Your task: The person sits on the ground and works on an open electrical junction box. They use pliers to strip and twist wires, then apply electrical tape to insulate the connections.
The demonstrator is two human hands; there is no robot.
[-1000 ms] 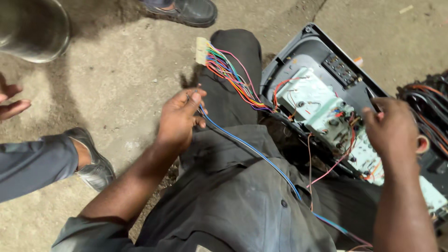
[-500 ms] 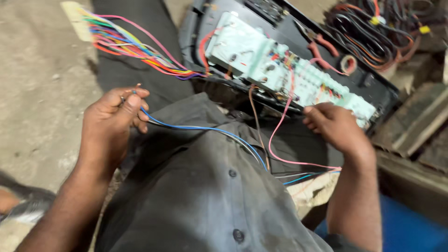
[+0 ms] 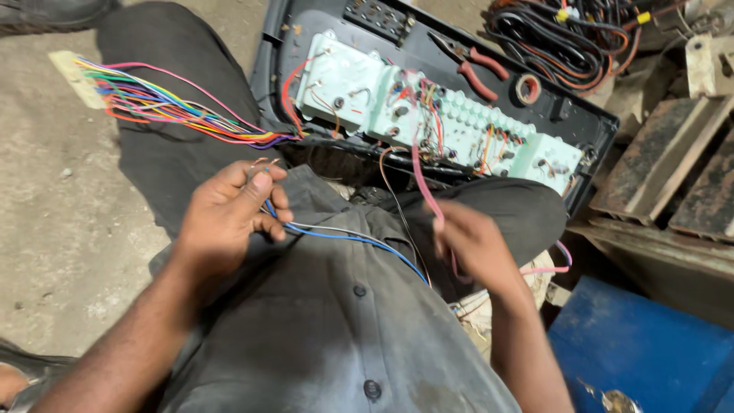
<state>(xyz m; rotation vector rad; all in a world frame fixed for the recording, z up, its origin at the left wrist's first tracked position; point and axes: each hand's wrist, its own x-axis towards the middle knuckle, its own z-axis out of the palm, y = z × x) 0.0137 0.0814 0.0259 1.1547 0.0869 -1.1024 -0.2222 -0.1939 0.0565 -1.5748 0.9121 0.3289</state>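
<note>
Across the person's lap, a black plastic housing (image 3: 535, 73) lies open like a shallow tray, and inside it sits a pale green circuit panel (image 3: 428, 115) studded with small connectors and short red, orange and black leads. Also lying in the housing, toward its far edge, are red-handled pliers (image 3: 474, 61) and a roll of tape (image 3: 527, 89) just beside them. The left hand (image 3: 229, 222) is held above the grey shirt, its fingers (image 3: 256, 183) pinched together on the bare ends of a blue and white wire pair (image 3: 344, 239), which runs from that hand across the shirt toward the right hand. The right hand (image 3: 474, 245) is blurred; its fingers appear closed on a pink wire (image 3: 424, 183) that rises to the panel, though the exact grip cannot be told. A fan of multicoloured wires (image 3: 168, 107) spreads from the housing's near left corner over the trouser leg to a pale connector block (image 3: 73, 73) on the concrete floor. Beyond the housing lies a tangled wire harness (image 3: 566, 38), and a blue box (image 3: 642, 352) stands at lower right.
</note>
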